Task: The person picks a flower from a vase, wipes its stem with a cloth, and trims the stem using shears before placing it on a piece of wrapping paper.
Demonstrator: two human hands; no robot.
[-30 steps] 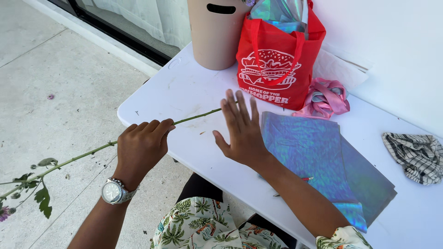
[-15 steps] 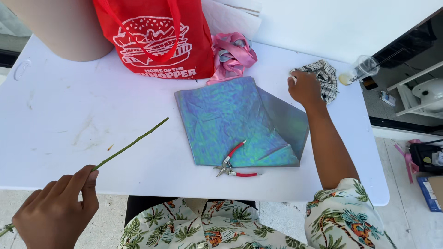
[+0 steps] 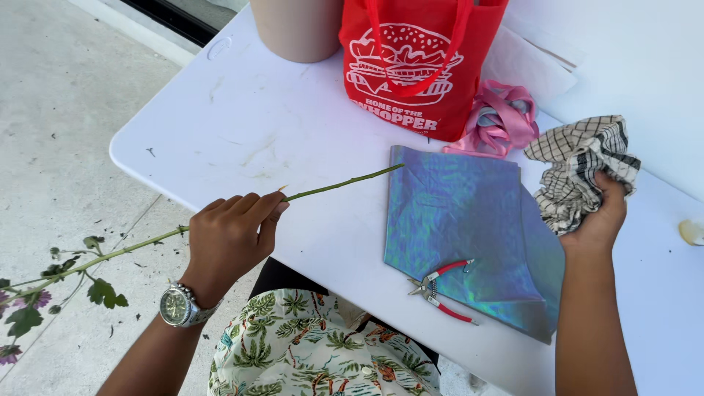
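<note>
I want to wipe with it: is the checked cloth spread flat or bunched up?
Bunched up: the checked cloth hangs crumpled in folds from the right hand, lifted off the white table.

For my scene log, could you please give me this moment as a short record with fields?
left hand: closed around a green flower stem, stripped end over the white table
right hand: gripping a crumpled checked cloth
on table: iridescent sheet, red-handled pliers lying on it, red tote bag, pink ribbon
wrist: silver watch, left arm
</note>
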